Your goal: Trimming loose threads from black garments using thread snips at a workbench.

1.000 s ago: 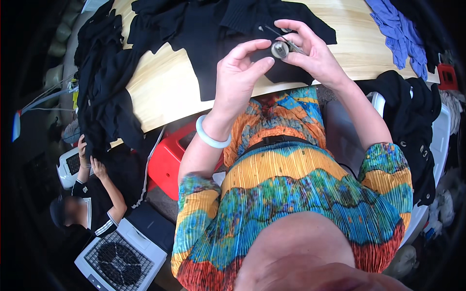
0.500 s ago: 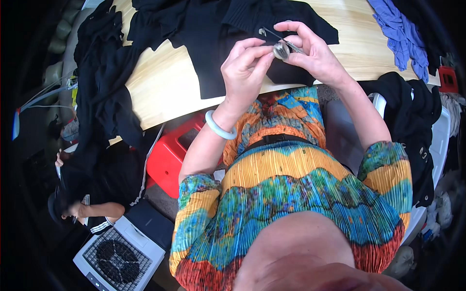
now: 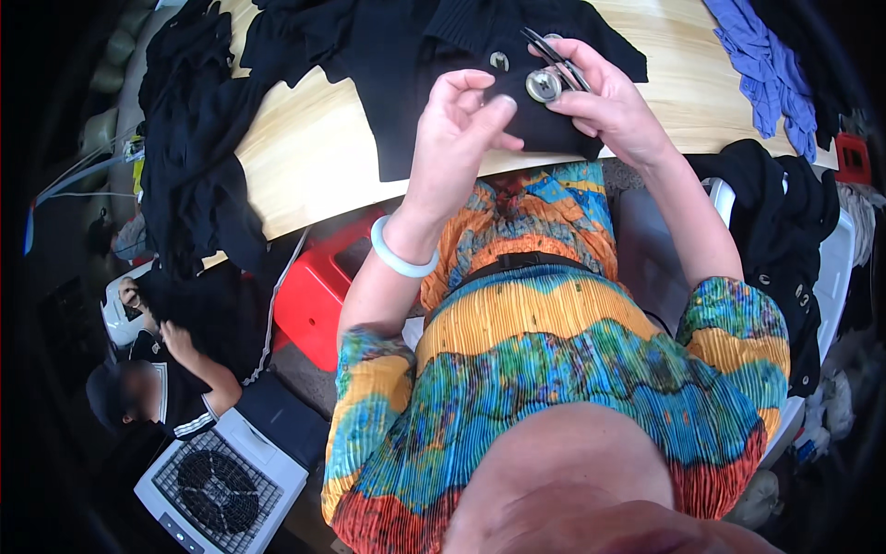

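Observation:
My right hand (image 3: 614,106) is closed on a large round grey button (image 3: 543,86) between thumb and fingers. A slim dark pair of thread snips or tweezers (image 3: 556,57) lies in the same fingers, its tip pointing up and left past the button; its exact kind is hard to tell. My left hand (image 3: 461,125), with a pale bangle (image 3: 404,251) on the wrist, hovers left of the button, its thumb and fingers apart. No thread or needle can be made out. Under both hands a black knit garment (image 3: 397,102) lies on the table, with another shiny button (image 3: 499,62) on it.
More black clothes (image 3: 189,138) hang over the table's left edge. A purple cloth (image 3: 766,74) lies at the far right. Beside me are a red stool (image 3: 318,295) and a pale bin (image 3: 835,249) draped with black garments. A seated person (image 3: 138,388) and a fan unit (image 3: 221,489) are at left.
My left hand has let go of the button and drawn back left and down. The button stays in my right hand, now facing up. The seated person has shifted and raised a hand.

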`<state>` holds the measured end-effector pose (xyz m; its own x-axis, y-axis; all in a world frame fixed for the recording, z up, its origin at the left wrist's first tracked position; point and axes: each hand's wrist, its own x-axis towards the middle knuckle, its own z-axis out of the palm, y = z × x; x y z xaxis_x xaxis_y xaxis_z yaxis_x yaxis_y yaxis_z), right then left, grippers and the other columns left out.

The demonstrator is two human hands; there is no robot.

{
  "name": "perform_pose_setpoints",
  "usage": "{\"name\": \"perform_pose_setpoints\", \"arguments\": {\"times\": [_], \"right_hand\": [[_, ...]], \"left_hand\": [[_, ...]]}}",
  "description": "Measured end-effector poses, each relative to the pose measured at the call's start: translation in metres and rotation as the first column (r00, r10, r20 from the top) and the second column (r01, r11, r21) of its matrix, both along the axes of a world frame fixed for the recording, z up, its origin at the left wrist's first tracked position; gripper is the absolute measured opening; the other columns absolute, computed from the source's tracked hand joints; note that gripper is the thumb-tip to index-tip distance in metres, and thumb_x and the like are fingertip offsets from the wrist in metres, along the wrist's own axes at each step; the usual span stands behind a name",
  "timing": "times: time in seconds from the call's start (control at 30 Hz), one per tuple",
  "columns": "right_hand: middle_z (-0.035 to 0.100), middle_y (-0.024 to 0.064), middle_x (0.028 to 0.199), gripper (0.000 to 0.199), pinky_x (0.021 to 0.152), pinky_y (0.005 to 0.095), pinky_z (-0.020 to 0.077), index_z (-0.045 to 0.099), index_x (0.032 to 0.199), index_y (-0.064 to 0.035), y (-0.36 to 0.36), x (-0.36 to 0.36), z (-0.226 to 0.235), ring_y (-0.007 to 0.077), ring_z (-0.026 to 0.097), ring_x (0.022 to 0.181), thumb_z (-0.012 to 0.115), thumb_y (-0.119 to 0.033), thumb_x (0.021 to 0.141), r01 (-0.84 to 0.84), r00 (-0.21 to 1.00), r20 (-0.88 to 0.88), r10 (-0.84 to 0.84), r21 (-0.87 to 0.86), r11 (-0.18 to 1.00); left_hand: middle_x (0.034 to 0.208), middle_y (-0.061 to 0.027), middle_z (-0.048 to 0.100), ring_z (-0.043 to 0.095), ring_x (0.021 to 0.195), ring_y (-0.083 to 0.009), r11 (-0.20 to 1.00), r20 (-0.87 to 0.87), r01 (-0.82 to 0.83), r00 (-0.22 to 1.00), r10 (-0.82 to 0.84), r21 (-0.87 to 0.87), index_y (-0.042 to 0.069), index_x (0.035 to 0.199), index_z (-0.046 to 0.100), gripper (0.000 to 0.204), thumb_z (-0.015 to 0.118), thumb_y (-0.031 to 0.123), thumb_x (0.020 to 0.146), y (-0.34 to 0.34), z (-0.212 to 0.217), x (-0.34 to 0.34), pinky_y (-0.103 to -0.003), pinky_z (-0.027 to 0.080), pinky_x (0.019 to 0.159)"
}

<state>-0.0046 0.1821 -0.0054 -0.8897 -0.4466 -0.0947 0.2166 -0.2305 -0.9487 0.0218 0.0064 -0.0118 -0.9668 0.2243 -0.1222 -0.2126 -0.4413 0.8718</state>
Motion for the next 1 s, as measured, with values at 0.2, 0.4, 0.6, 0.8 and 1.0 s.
{"name": "perform_pose_setpoints", "arguments": {"times": [0.2,0.4,0.6,0.8,1.0], "right_hand": [[0.049,0.0027,0.103,0.056,0.089,0.0241,0.0337,0.039,0.122,-0.0055,0.004,-0.001,0.0,0.0092,0.045,0.097,0.061,-0.005,0.07,-0.161,0.968,-0.163,0.192,0.187,0.969],[0.052,0.0003,0.09,0.05,0.079,0.0205,0.0372,0.041,0.121,-0.007,0.0,-0.008,-0.001,0.0056,0.048,0.085,0.06,-0.009,0.075,-0.196,0.941,-0.216,0.259,0.277,0.941],[0.055,0.0029,0.088,0.039,0.077,0.0214,0.0419,0.046,0.112,-0.0027,-0.006,-0.008,0.004,0.0079,0.052,0.083,0.06,-0.007,0.075,0.015,0.942,-0.329,0.063,0.229,0.973],[0.053,0.0058,0.095,0.041,0.077,0.0227,0.042,0.046,0.111,-0.0026,-0.01,0.003,0.02,0.0103,0.052,0.089,0.059,-0.001,0.072,0.04,0.928,-0.37,0.047,0.225,0.973],[0.057,0.0062,0.091,0.042,0.082,0.0257,0.0396,0.042,0.118,-0.0028,-0.004,-0.006,0.017,0.0124,0.051,0.094,0.056,-0.013,0.08,-0.177,0.939,-0.264,0.219,0.173,0.969]], "left_hand": [[0.094,-0.0087,0.056,0.056,0.076,-0.0131,0.98,0.091,0.078,0.991,-0.097,0.185,0.003,0.103,0.046,0.02,0.046,0.002,0.083,-0.024,-0.009,-0.006,-0.024,0.05,0.06],[0.093,-0.0095,0.056,0.056,0.078,-0.016,0.912,0.137,0.148,0.967,-0.214,0.382,0.003,0.103,0.047,0.02,0.041,0.005,0.084,-0.031,-0.021,-0.012,-0.026,0.05,0.059],[0.088,-0.007,0.056,0.054,0.069,-0.0139,0.957,0.099,0.18,0.973,-0.207,0.228,0.004,0.103,0.046,0.021,0.048,0.01,0.083,-0.028,-0.013,-0.008,-0.023,0.046,0.055],[0.087,-0.0073,0.056,0.054,0.067,-0.0118,0.963,0.049,0.232,0.969,-0.241,0.134,0.004,0.098,0.047,0.021,0.055,0.005,0.079,-0.034,-0.012,-0.007,-0.021,0.045,0.053],[0.088,-0.0081,0.057,0.055,0.069,-0.0112,0.91,0.126,0.243,0.946,-0.3,0.336,0.003,0.101,0.047,0.022,0.053,0.004,0.08,-0.03,-0.011,-0.005,-0.02,0.045,0.054]]}}
